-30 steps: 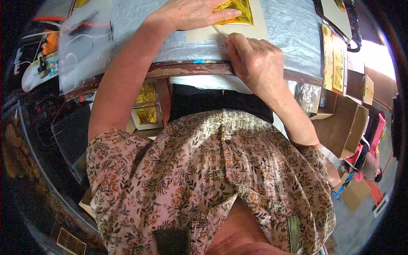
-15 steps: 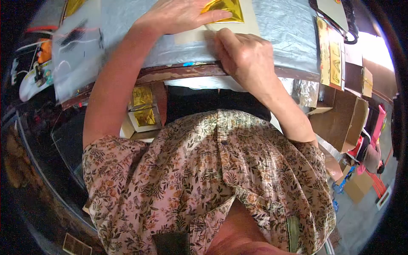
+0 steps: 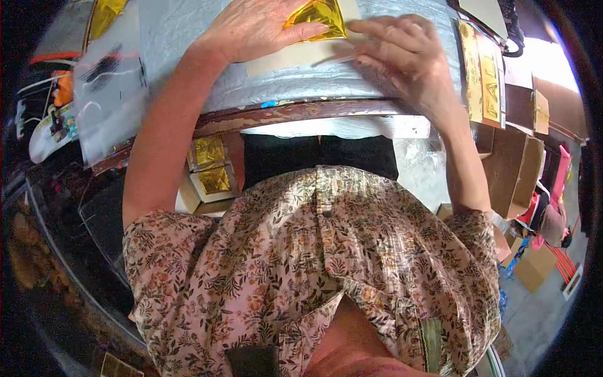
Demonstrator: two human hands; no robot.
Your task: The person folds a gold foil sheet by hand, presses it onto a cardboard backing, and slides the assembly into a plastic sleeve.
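Observation:
My left hand [image 3: 254,25] lies flat on a beige card [image 3: 282,58] on the silver-covered table [image 3: 414,22], its fingertips pressing the edge of a gold foil sheet [image 3: 317,14]. My right hand [image 3: 402,53] hovers just right of the foil with fingers spread, and a thin pale stick [image 3: 336,60] shows under its fingers. Whether the fingers grip that stick I cannot tell.
A clear plastic sheet [image 3: 110,81] lies at the table's left. Strips of gold-printed cards [image 3: 480,69] line the right edge. Small gold-foil packs [image 3: 210,166] sit on a lower shelf, and open cardboard boxes [image 3: 512,169] stand at the right.
My right hand has lifted off the card's near edge and swung up and right, fingers now spread beside the foil. My left hand stays on the foil.

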